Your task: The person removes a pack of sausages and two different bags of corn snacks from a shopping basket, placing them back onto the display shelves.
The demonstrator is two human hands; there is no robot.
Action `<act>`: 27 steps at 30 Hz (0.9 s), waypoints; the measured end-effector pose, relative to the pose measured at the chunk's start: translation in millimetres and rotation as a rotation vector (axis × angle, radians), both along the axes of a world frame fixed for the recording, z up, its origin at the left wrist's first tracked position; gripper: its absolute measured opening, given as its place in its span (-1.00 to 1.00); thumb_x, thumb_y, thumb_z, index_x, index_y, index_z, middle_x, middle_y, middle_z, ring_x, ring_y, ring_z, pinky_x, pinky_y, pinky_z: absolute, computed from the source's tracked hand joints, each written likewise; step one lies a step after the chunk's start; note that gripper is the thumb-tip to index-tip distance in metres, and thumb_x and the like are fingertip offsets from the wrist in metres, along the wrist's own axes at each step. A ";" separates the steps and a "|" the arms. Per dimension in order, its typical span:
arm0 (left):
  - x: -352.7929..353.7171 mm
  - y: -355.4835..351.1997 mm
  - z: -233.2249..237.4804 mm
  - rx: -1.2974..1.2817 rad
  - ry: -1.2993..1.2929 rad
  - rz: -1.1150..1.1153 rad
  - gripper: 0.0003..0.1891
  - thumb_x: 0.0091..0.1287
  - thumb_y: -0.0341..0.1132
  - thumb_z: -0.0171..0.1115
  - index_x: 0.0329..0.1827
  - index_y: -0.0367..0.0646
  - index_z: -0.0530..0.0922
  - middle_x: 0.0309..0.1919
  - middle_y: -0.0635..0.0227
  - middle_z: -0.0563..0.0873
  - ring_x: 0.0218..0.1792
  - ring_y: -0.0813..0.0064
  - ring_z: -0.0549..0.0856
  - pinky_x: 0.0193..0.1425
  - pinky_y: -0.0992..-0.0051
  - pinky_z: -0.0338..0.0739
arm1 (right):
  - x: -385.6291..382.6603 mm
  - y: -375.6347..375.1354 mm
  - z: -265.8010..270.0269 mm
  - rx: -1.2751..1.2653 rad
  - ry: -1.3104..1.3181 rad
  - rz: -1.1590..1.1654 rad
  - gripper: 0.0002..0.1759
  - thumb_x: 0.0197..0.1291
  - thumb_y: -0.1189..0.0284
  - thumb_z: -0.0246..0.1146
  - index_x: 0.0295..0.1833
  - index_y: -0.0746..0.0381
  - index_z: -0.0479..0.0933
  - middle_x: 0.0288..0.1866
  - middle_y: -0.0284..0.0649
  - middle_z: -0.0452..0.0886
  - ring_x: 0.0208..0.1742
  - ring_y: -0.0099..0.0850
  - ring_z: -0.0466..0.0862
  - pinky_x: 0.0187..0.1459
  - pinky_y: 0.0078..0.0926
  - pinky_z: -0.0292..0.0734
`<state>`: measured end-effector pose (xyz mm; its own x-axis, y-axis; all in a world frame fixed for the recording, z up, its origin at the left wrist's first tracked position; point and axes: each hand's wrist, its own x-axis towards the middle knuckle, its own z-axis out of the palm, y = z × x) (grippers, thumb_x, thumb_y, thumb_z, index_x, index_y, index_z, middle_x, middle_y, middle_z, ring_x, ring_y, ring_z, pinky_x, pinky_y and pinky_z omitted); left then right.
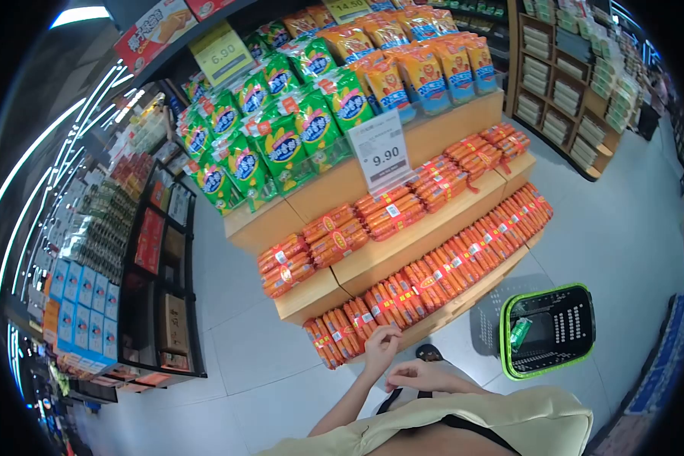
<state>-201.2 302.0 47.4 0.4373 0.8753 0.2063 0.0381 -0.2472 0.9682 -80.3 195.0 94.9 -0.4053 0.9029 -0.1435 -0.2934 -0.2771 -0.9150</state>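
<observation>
My left hand [382, 346] is at the front edge of the lowest shelf, its fingers loosely curled in and nothing showing in them. It overlaps the row of red-orange packs of sausages [414, 290] in this view. Just right of it and closer to my body is my right hand [412, 375], fingers bent together, with no object visible in it. A second row of bundled sausage packs [394, 214] lies on the step above. On the floor to my right stands a black shopping basket [506, 334] with a lime-green rim, holding a small green packet [520, 333].
Green snack bags [281, 148] and orange snack bags [425, 74] fill the upper tier, behind a 9.90 price card [380, 154]. Dark shelving with blue boxes [83, 304] stands left. A wooden rack [566, 83] is at the back right. My shoe [429, 353] shows below.
</observation>
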 end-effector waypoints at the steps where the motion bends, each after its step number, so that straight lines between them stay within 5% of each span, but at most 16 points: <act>1: -1.8 -12.4 -5.5 0.033 0.041 -0.048 -0.90 0.19 -0.59 0.13 -0.30 -0.27 0.61 -0.23 0.27 0.63 -0.27 0.54 0.67 -0.22 0.60 0.58 | -5.6 -14.7 8.5 -0.067 0.064 0.109 -0.71 0.35 0.35 0.12 0.04 0.32 0.50 -0.08 -0.21 0.62 -0.04 -0.50 0.60 0.03 -0.55 0.48; 5: 2.9 -51.0 -31.5 -0.167 0.065 -0.280 -0.90 0.19 -0.60 0.12 -0.31 -0.27 0.59 -0.24 0.29 0.63 -0.33 0.56 0.66 -0.25 0.59 0.56 | -10.3 -68.6 43.9 -0.075 0.072 0.421 -0.58 0.44 0.25 -0.04 0.19 0.34 0.43 0.10 -0.18 0.53 0.19 -0.50 0.45 0.22 -0.57 0.30; 9: 27.7 -101.9 -24.7 -0.153 0.055 -0.411 -0.90 0.20 -0.59 0.11 -0.31 -0.26 0.59 -0.27 0.32 0.63 -0.35 0.57 0.65 -0.26 0.59 0.55 | -0.9 -109.6 37.8 -0.048 0.072 0.446 -0.57 0.43 0.24 -0.03 0.19 0.34 0.43 0.11 -0.18 0.54 0.20 -0.49 0.45 0.22 -0.56 0.31; 17: 97.6 -208.2 -41.0 -0.197 0.180 -0.605 -0.87 0.23 -0.56 0.08 -0.32 -0.22 0.61 -0.38 0.38 0.62 -0.42 0.64 0.61 -0.32 0.65 0.51 | 43.4 -231.5 -31.1 -0.066 -0.032 0.202 -0.56 0.42 0.22 0.00 0.20 0.32 0.44 0.12 -0.17 0.54 0.21 -0.47 0.46 0.23 -0.52 0.31; 22: 148.7 -279.0 -45.7 -0.365 0.254 -0.676 -0.90 0.29 -0.48 0.11 -0.32 -0.22 0.62 -0.51 0.49 0.65 -0.47 0.74 0.61 -0.44 0.71 0.42 | 92.9 -310.7 42.4 -0.067 0.260 0.095 -0.54 0.43 0.24 -0.04 0.27 0.29 0.39 0.16 -0.17 0.51 0.18 -0.56 0.43 0.20 -0.63 0.29; 24: 168.1 -297.7 -60.2 -0.389 0.260 -0.781 -0.90 0.29 -0.48 0.11 -0.29 -0.22 0.61 -0.50 0.49 0.64 -0.47 0.74 0.60 -0.43 0.71 0.42 | 103.5 -341.5 46.9 -0.126 0.008 -0.141 -0.57 0.43 0.24 -0.04 0.25 0.28 0.41 0.09 -0.17 0.57 0.11 -0.53 0.51 0.17 -0.59 0.35; 27: 192.8 -312.6 -60.3 -0.409 0.289 -0.872 -0.90 0.29 -0.49 0.12 -0.28 -0.25 0.61 -0.43 0.45 0.67 -0.46 0.69 0.61 -0.36 0.66 0.49 | 124.5 -371.5 34.3 -0.105 0.145 -0.436 -0.59 0.43 0.25 -0.02 0.20 0.29 0.43 -0.02 -0.17 0.63 0.02 -0.49 0.60 0.11 -0.53 0.42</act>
<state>-8.5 -10.6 -12.9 0.9452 0.2054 -0.2537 0.2492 0.0481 0.9673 44.2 -176.5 129.2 -0.0138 0.9769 -0.2131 -0.5253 -0.1884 -0.8298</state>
